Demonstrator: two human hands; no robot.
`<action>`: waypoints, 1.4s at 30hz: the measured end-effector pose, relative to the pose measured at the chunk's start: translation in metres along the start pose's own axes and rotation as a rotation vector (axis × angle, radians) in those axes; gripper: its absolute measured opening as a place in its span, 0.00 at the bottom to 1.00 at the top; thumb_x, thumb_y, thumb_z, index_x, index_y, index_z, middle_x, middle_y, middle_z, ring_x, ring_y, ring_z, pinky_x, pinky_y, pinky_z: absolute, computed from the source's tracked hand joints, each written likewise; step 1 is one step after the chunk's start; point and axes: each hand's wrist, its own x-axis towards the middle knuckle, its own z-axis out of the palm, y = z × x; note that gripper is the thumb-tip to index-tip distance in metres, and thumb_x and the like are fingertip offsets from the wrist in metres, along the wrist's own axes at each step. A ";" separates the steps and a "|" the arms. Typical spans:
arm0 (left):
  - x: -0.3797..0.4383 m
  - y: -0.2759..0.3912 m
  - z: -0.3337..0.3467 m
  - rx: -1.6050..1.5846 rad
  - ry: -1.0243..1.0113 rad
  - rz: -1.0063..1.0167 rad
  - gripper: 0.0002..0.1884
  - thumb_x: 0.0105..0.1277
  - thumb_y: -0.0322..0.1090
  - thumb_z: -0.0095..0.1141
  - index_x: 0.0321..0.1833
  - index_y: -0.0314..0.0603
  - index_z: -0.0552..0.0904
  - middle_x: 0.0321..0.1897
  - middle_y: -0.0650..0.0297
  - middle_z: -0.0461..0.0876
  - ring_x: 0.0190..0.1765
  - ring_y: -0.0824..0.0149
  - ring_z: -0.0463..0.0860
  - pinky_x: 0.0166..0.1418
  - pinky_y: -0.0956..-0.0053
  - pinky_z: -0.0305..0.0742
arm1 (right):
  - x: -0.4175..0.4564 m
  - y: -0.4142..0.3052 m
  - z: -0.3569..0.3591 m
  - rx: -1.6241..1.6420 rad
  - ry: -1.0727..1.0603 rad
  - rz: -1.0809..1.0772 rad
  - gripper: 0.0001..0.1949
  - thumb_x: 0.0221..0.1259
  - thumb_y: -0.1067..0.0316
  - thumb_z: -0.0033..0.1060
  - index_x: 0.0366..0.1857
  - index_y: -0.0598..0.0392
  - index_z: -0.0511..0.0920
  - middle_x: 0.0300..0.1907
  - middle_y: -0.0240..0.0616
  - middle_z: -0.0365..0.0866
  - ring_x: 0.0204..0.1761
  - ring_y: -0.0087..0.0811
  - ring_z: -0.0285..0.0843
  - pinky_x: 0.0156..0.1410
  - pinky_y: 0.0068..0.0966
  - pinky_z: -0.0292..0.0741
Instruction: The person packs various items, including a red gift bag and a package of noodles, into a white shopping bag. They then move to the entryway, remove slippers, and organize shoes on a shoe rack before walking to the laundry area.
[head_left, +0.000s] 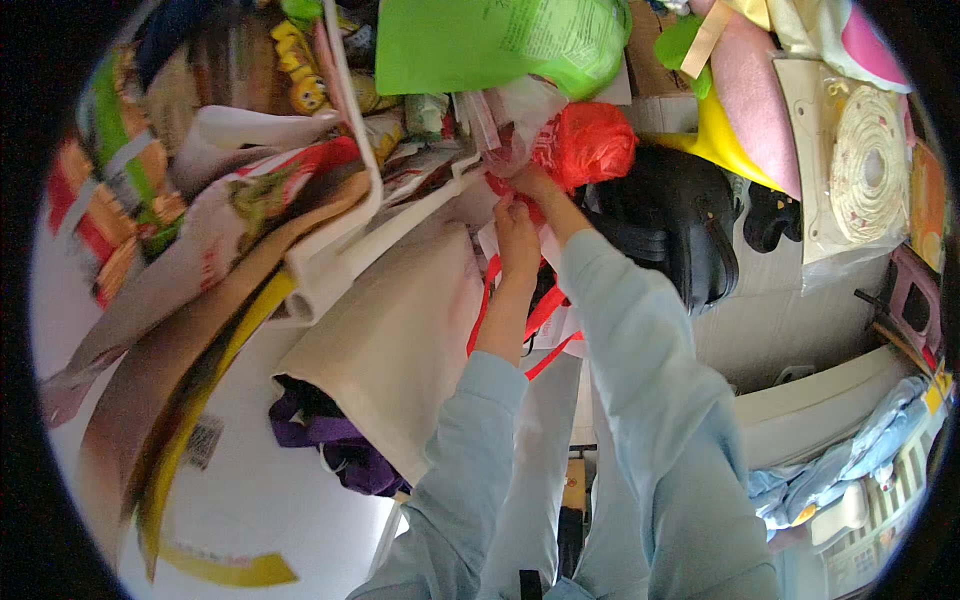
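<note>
My left hand (517, 229) and my right hand (536, 187) are close together below a crumpled red plastic bag (592, 146). Red plastic shows between and behind the fingers, and the fingertips of both hands are partly hidden, so what each one grips is unclear. Clear plastic packaging (510, 120) lies just above them. Beneath my forearms is a white bag with red straps (549, 311). A black bag (660, 225) stands to the right of my right hand.
Green packaging (502, 45) is at the top. A beige fabric bag (390, 300), a rolled white sheet (300, 300) and a white metal bar (360, 127) lie left. Plastic-wrapped coiled cream material (870, 165), a pink and yellow item (754, 112) and light blue cloth (847, 465) are right.
</note>
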 end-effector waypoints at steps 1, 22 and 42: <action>0.012 -0.024 -0.010 0.066 -0.010 0.070 0.20 0.73 0.36 0.44 0.64 0.34 0.67 0.59 0.46 0.73 0.61 0.48 0.73 0.66 0.61 0.68 | -0.003 0.001 -0.004 0.110 -0.055 -0.010 0.18 0.69 0.53 0.51 0.52 0.52 0.81 0.49 0.44 0.86 0.43 0.38 0.85 0.47 0.35 0.79; 0.073 -0.025 0.008 0.369 0.256 0.044 0.47 0.65 0.52 0.59 0.76 0.34 0.46 0.66 0.35 0.68 0.64 0.35 0.72 0.69 0.55 0.68 | -0.052 -0.114 -0.100 -0.786 0.484 0.499 0.45 0.51 0.38 0.68 0.66 0.63 0.63 0.64 0.64 0.66 0.66 0.68 0.63 0.67 0.55 0.68; 0.101 -0.045 0.011 -0.489 0.177 0.132 0.27 0.70 0.34 0.57 0.69 0.44 0.63 0.68 0.59 0.67 0.66 0.58 0.70 0.65 0.66 0.71 | 0.045 0.007 -0.140 -0.322 0.391 0.321 0.56 0.43 0.22 0.64 0.64 0.69 0.68 0.64 0.57 0.73 0.65 0.51 0.73 0.68 0.40 0.71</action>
